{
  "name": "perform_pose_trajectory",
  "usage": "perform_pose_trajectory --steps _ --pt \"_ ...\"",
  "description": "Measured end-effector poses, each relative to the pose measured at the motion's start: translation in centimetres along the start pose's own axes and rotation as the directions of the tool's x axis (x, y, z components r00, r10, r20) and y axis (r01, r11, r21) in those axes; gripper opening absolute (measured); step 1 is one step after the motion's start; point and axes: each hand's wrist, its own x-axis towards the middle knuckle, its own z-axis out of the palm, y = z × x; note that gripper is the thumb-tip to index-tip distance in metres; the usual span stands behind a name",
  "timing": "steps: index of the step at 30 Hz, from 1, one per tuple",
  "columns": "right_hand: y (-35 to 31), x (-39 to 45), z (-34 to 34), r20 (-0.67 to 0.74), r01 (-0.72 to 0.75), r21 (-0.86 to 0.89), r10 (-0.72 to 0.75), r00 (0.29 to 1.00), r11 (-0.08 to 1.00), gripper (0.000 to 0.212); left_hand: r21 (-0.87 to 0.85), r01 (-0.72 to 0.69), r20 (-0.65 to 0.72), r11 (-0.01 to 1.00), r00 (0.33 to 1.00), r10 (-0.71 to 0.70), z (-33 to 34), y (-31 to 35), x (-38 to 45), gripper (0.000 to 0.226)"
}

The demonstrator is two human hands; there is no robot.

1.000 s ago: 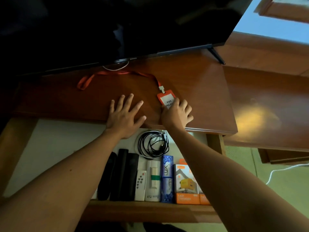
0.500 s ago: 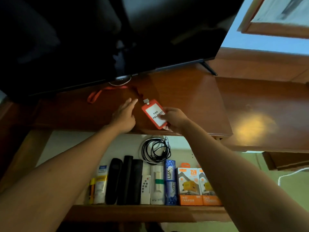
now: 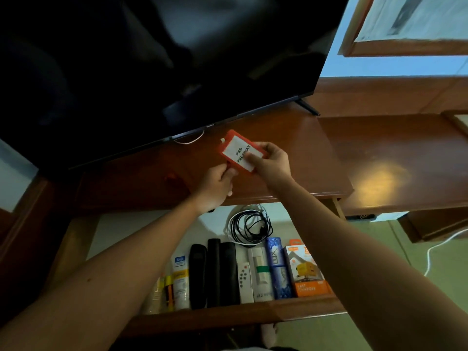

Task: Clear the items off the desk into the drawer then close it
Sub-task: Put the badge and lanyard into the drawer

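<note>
Head view: my right hand [image 3: 272,162] pinches the light, stiff badge holder [image 3: 236,150] by its edge; my left hand [image 3: 215,186] grips its lower corner.

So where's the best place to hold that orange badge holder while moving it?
Probably by its short ends, as now: the right hand pinches the near-right end of the orange badge holder, the left hand its lower corner. It is a thin, flat, tilted card, so edges suit pinching.

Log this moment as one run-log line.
stage: badge lifted off desk | right hand: holds orange badge holder | left hand: grips its lower corner | drawer: open
</note>
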Motion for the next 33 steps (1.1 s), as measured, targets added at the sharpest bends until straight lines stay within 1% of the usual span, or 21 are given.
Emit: perform_pose_trajectory --steps 1,2,4,5,6,7,9,11,13,16,19,21,23,25,26,27,28,30,31,32,33 --pt "-0.3 -0.2 0.2 -0.029 0.107 -0.144 -0.112 0.993 0.984 0.022 0.041 -0.026 0.015 0.999 1.000 0.025 -0.3 0.1 -0.1 0.026" --pt "-0.7 -0.4 0.3 -0.022 0.202 -0.301 -0.219 0.976 0.932 0.020 0.121 -0.065 0.025 0.990 0.998 0.063 -0.7 0.2 -0.2 0.026" --pt "-1.2 -0.4 0.3 0.103 0.345 -0.570 -0.352 0.930 0.745 0.021 0.331 -0.144 0.040 0.933 0.989 0.139 -1.7 0.5 -0.3 0.024" --pt "-1.3 -0.4 0.3 0.202 0.400 -0.656 -0.361 0.910 0.640 0.023 0.420 -0.171 0.051 0.891 0.985 0.165 -2.4 0.7 -0.2 0.022" --pt "-1.4 -0.3 0.4 0.292 0.436 -0.706 -0.332 0.897 0.558 0.025 0.499 -0.188 0.066 0.846 0.982 0.179 -3.0 0.7 0.0 0.021" --pt "-1.4 -0.4 0.6 0.352 0.449 -0.728 -0.279 0.893 0.518 0.028 0.555 -0.201 0.088 0.807 0.979 0.184 -3.8 0.8 0.2 0.023" --pt "-1.5 -0.4 0.9 0.420 0.426 -0.719 -0.146 0.896 0.548 0.027 0.600 -0.214 0.132 0.771 0.977 0.169 -5.2 1.0 0.4 0.022" --pt "-1.5 -0.7 1.0 0.472 0.373 -0.687 -0.008 0.882 0.623 0.021 0.590 -0.224 0.166 0.776 0.974 0.155 -6.4 1.1 0.5 0.019" --pt "-1.6 -0.8 0.7 0.499 0.278 -0.643 0.115 0.859 0.713 0.019 0.502 -0.202 0.167 0.841 0.977 0.135 -7.2 0.9 0.6 0.015" --pt "-1.9 -0.9 0.1 0.512 0.058 -0.530 0.265 0.817 0.846 0.022 0.214 -0.110 0.113 0.971 0.990 0.087 -7.6 0.5 0.6 0.017" --pt "-2.1 -1.3 0.1 0.590 -0.156 -0.356 0.351 0.727 0.921 0.028 0.035 -0.010 0.122 0.999 0.993 0.006 -7.8 0.4 0.6 0.022" --pt "-2.2 -1.5 0.3 0.642 -0.242 -0.215 0.323 0.696 0.946 0.029 -0.202 0.116 0.172 0.972 0.982 -0.081 -7.8 -0.1 0.6 0.021" --pt "-2.2 -1.4 0.6 0.668 -0.299 -0.033 0.244 0.703 0.954 0.030 -0.493 0.236 0.234 0.838 0.963 -0.134 -7.7 -0.7 0.7 0.027" --pt "-2.0 -0.8 1.3 0.594 -0.312 0.109 0.190 0.782 0.944 0.033 -0.655 0.300 0.227 0.693 0.954 -0.199 -6.9 -0.9 0.8 0.037" --pt "-1.7 -0.5 1.7 0.505 -0.298 0.149 0.186 0.843 0.943 0.033 -0.691 0.316 0.212 0.650 0.948 -0.235 -6.4 -0.9 0.7 0.033" --pt "-1.4 0.0 2.1 0.394 -0.278 0.170 0.193 0.899 0.945 0.033 -0.696 0.321 0.192 0.642 0.945 -0.264 -5.9 -0.9 0.7 0.027" --pt "-1.1 0.3 2.5 0.280 -0.258 0.178 0.202 0.938 0.950 0.031 -0.673 0.321 0.175 0.666 0.944 -0.279 -5.4 -0.9 0.5 0.023" --pt "-1.0 0.7 3.0 0.083 -0.195 0.132 0.186 0.979 0.972 0.027 -0.530 0.294 0.132 0.796 0.955 -0.264 -4.5 -1.0 0.0 0.026" --pt "-1.0 0.7 3.0 0.005 -0.122 0.030 0.122 0.993 0.992 0.024 -0.415 0.258 0.098 0.872 0.966 -0.239 -4.1 -1.1 -0.3 0.027" --pt "-1.0 0.7 2.9 -0.042 -0.013 -0.123 0.008 0.999 0.992 0.021 -0.290 0.214 0.063 0.933 0.977 -0.205 -3.9 -0.9 -0.5 0.026" --pt "-1.1 0.5 2.7 -0.036 0.117 -0.291 -0.133 0.990 0.949 0.019 -0.168 0.161 0.033 0.973 0.987 -0.157 -3.8 -0.8 -0.7 0.025"
